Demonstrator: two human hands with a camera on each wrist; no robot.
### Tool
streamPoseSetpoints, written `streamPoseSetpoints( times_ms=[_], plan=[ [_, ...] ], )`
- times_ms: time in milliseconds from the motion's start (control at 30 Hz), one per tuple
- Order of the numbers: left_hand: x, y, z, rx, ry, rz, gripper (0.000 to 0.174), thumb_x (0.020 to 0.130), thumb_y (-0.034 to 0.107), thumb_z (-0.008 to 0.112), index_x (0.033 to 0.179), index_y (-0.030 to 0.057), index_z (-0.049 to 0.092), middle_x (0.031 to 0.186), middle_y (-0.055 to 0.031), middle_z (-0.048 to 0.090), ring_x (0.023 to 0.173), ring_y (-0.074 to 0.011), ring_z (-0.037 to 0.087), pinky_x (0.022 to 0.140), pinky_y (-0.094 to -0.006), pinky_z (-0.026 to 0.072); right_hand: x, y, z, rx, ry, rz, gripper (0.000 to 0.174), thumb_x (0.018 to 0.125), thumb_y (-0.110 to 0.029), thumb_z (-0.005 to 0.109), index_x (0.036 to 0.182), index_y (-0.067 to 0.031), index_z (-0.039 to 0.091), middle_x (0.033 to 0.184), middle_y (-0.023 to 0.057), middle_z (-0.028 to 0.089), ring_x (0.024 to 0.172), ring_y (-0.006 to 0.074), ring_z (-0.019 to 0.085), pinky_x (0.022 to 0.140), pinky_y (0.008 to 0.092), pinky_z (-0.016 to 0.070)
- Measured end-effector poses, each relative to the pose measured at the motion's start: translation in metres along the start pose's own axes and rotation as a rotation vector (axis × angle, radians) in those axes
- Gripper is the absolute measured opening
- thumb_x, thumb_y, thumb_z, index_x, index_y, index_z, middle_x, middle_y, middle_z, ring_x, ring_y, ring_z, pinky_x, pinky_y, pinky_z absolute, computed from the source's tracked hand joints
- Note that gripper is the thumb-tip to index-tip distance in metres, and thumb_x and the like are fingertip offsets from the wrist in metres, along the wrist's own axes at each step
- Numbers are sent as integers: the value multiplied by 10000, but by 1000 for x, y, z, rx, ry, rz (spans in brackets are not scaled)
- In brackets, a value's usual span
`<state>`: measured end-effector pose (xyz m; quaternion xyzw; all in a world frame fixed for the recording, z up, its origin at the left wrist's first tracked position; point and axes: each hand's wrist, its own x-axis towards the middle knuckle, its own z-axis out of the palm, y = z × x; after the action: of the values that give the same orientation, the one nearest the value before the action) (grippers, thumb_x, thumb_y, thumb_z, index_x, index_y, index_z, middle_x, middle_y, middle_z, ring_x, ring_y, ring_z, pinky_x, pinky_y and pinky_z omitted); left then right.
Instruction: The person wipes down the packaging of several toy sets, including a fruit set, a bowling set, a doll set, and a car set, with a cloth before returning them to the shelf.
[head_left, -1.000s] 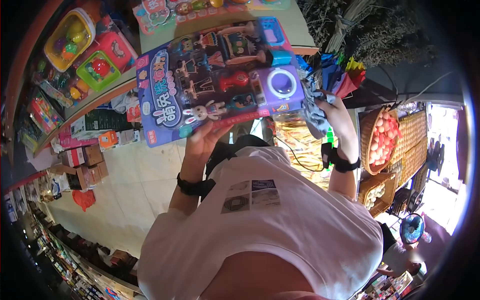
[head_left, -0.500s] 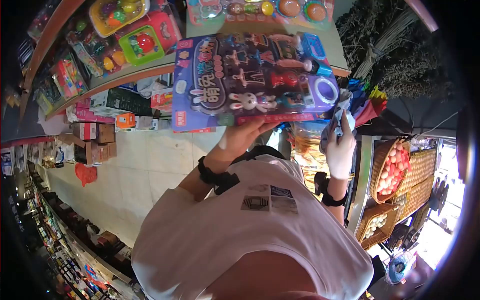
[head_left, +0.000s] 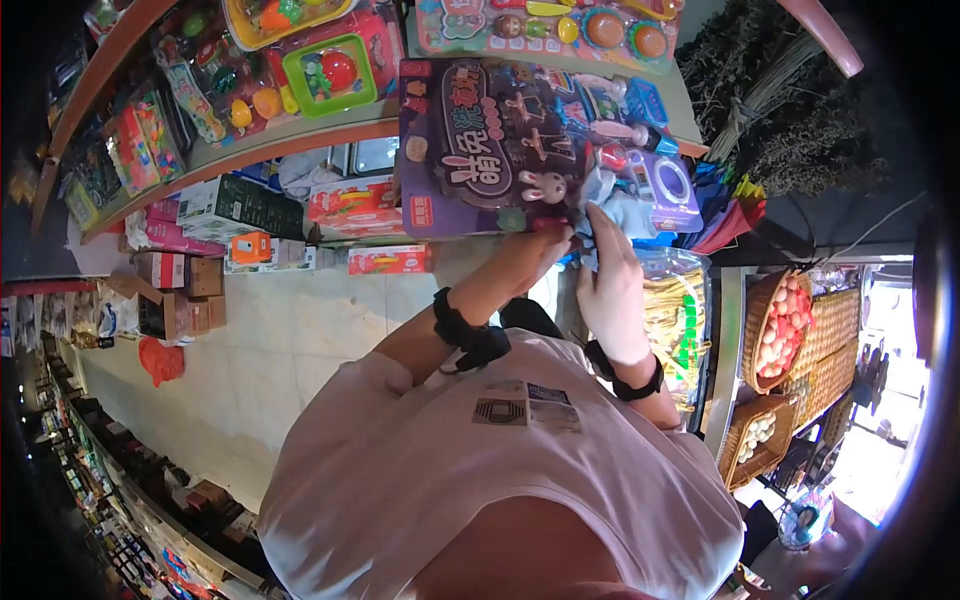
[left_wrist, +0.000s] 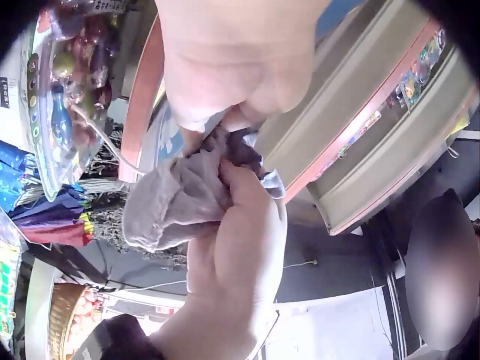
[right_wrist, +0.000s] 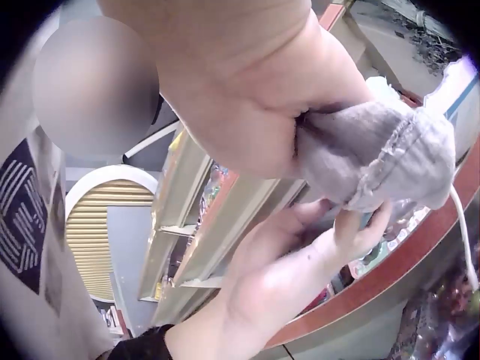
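Note:
A boxed toy set, purple with a rabbit figure and small toy parts, is held up before the shelf in the head view. My left hand grips its lower edge. My right hand holds a crumpled grey-blue cloth against the box's front, right of the rabbit, covering part of it. In the left wrist view the cloth bunches in my right hand, close below my left hand. The right wrist view has the cloth under my right hand, with my left hand's fingers beside it.
Other toy packs lie on the shelf behind and at upper left. Folded umbrellas and dried plants are at the right, above egg baskets. Cardboard boxes stand on the left.
The box has shifted right, along with my left hand. My right hand has carried the cloth left from the box's right edge onto its front, close to my left hand.

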<state>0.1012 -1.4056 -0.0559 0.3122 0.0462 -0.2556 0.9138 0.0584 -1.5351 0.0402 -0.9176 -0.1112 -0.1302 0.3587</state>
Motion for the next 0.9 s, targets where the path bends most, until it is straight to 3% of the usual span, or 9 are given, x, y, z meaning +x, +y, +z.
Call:
streamPoseSetpoints(
  times_ms=[133, 233, 300, 367, 433, 567, 733, 833, 900],
  plan=[
    [-3, 8, -10, -80, -61, 7, 308, 861, 31, 580, 1158, 56, 501, 1086, -70, 541, 1008, -198, 527, 924, -392, 418, 8, -8, 3, 22, -33, -6, 553, 671, 112, 485, 1215, 14, 506, 1149, 247, 563, 1065, 415, 540, 913, 419, 443],
    [-6, 16, -29, -197, -238, -30, 348, 862, 9, 562, 1198, 31, 477, 1168, -111, 529, 1109, -248, 505, 996, -438, 389, 7, -9, 5, 111, -74, 2, 516, 670, 101, 493, 1178, 17, 525, 1079, 240, 589, 993, 405, 571, 854, 410, 468],
    [-13, 22, -31, 496, -249, 188, 401, 851, -27, 550, 1236, 11, 447, 1219, -138, 514, 1153, -278, 494, 1037, -470, 364, 7, -18, -4, 263, -148, 131, 494, 671, 95, 506, 1155, 7, 546, 1050, 225, 601, 962, 390, 587, 833, 393, 474],
    [-23, 33, -24, 539, -241, 217, 443, 844, -57, 540, 1267, -4, 421, 1256, -159, 501, 1178, -301, 491, 1063, -491, 350, 6, -21, -7, 138, 41, 52, 492, 676, 87, 522, 1154, -22, 564, 1038, 208, 601, 944, 382, 589, 822, 383, 471],
    [-37, 48, -10, -67, -219, 47, 475, 840, -83, 530, 1292, -14, 401, 1279, -174, 491, 1185, -319, 494, 1073, -503, 348, 3, -25, -7, -34, 174, -30, 527, 672, 49, 554, 1185, -70, 582, 1087, 158, 578, 921, 344, 562, 821, 382, 462],
    [-54, 53, -9, 60, -176, 12, 453, 834, -90, 547, 1266, -9, 437, 1242, -161, 518, 1117, -291, 546, 992, -438, 450, -5, -43, 0, -441, -56, -176, 619, 655, -47, 612, 1267, -95, 538, 1214, 97, 509, 930, 283, 496, 832, 377, 439],
    [-69, 59, -7, 513, -207, 179, 364, 822, -69, 586, 1175, -1, 530, 1128, -101, 595, 1020, -197, 597, 913, -328, 498, -16, -45, 19, -480, 34, -121, 643, 647, -57, 636, 1278, -115, 528, 1183, 89, 522, 911, 267, 510, 791, 370, 442],
    [-82, 72, 10, 622, -252, 282, 294, 820, -56, 601, 1107, 4, 581, 1050, -60, 629, 946, -146, 607, 851, -285, 495, -18, -44, 21, -468, 119, -161, 616, 654, -31, 619, 1260, -107, 544, 1157, 84, 544, 874, 260, 520, 773, 355, 442],
    [-90, 77, 13, 623, -240, 242, 198, 841, 18, 599, 1039, 2, 600, 984, -57, 633, 928, -138, 604, 824, -291, 480, -19, -51, 17, -444, 138, -196, 602, 653, -10, 609, 1245, -97, 556, 1133, 81, 561, 843, 256, 525, 757, 349, 442]
  ],
)
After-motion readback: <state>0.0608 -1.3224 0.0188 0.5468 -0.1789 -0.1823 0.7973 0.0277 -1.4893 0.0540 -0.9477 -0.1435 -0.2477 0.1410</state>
